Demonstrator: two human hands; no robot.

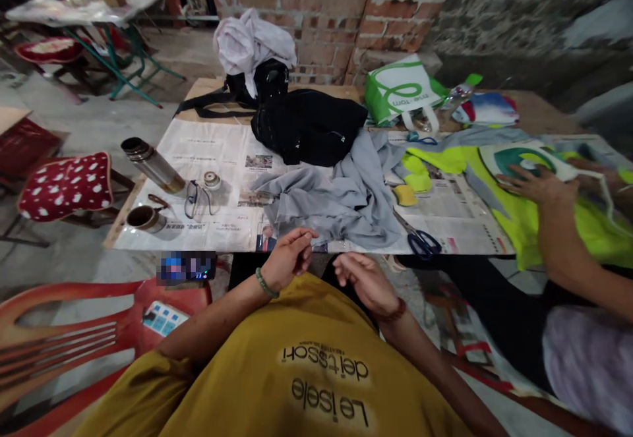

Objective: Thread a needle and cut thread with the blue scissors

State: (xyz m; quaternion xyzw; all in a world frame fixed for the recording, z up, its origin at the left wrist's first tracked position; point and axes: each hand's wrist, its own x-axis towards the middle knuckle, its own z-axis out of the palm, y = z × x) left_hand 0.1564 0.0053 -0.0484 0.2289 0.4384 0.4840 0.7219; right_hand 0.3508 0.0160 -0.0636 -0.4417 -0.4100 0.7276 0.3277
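Grey cloth point(366, 193) bunched at your 12 o'clock

With the clock centred on you, the table point(544, 109) stretches from 10 to 2 o'clock, mostly covered in newspaper point(477, 229). Between 2 and 3 o'clock on it, a co-worker's hand point(551, 186) is over neon yellow fabric point(524, 223). Your grey cloth lies on the newspaper, crumpled in loose folds, its near side close to the table edge. At its 11 o'clock sits a black bag point(311, 124), seemingly against the far folds.

Your left hand point(289, 259) is at the cloth's near edge; your right hand point(363, 282) is short of the table, towards 1 o'clock. Blue-handled scissors point(424, 244) rest at your 2 o'clock, beside the cloth, and a small yellow piece point(405, 194) lies beyond them.

Your step looks like close fingerwork at that near edge, or a pause between grips. Your left thumb and forefinger come near each other, but you cannot tell from here whether they pinch anything. Your right fingers are loosely curled, with nothing seen in them. Gripping the edge two-handed would call for bringing them to 11 o'clock and smoothing the folds.
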